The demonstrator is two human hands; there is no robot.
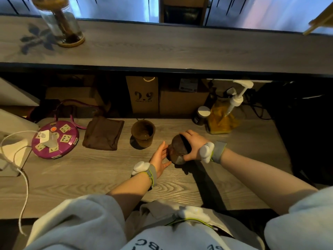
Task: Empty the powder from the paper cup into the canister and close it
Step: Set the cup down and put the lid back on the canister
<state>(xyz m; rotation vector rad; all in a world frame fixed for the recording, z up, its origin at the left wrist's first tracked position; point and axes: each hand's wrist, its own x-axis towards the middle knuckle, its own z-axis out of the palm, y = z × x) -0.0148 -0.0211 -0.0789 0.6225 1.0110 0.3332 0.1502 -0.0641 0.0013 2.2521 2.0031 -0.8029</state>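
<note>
One canister (177, 150) (gripped), one cup (143, 131).

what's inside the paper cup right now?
The paper cup stands upright and open. Its brown inner wall shows all the way down to a pale patch at the bottom. No heap of powder is visible; the dim light leaves any thin residue unclear.
</note>
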